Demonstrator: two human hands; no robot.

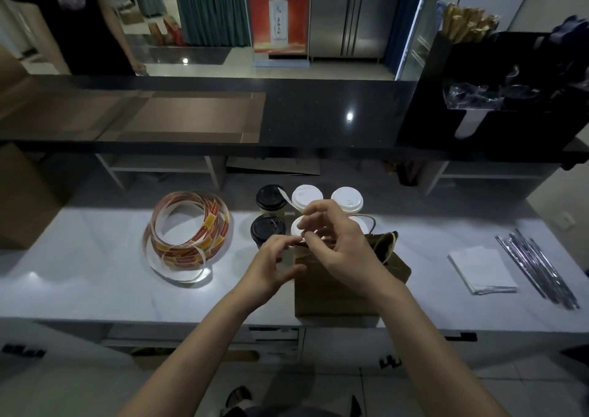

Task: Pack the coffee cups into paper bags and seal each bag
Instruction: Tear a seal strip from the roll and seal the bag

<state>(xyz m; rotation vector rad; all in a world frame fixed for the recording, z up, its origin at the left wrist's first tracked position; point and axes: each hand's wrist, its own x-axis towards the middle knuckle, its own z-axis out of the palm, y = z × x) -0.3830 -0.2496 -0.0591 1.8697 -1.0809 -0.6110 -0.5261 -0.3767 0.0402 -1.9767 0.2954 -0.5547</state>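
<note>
Working over a brown paper bag (334,292) standing upright at the near edge of a white counter (95,257), its twine handles sticking up on the right side. Pinching a thin white sticker strip (284,197) between thumb and forefinger of the right hand (333,244), the other fingers loosely curled, the wrist hovering just above the bag's mouth. Letting the free end of that strip curl up and away to the left, over the lids behind. Bringing the left hand (274,265) in from the left against the bag's top edge, fingers bent, fingertips closing on the lower end of the same strip, thumb tucked beside the bag's upper corner. Hiding the bag's opening with both hands, so not showing whether anything is inside. Leaving two black-lidded cups (271,197) standing one behind the other just left of the bag, and white-lidded cups (347,198) standing close behind it, two in full view and more partly covered by the fingers. Keeping a loose sticker roll (191,228), red and yellow labels on white backing, lying on the counter well left of the cups, its tail trailing toward the near edge. Lying on the right of the counter, apart from the bag: a small stack of white napkins (481,270) and, just beyond, a fan of wrapped straws (538,270). Running across behind, a dark upper counter (318,114) carrying a black organiser (494,66) at its right end.
</note>
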